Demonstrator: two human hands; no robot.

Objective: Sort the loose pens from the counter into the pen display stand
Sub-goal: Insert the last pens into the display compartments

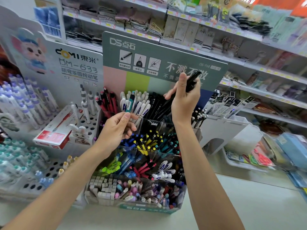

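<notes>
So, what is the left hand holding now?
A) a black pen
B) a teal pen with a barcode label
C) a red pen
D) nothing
B: the left hand pinches a teal pen with a white label, upright; the right hand grips black pens.

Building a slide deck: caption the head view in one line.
Left hand holds a teal pen, right hand grips black pens, both above the tiered pen display stand.
</notes>
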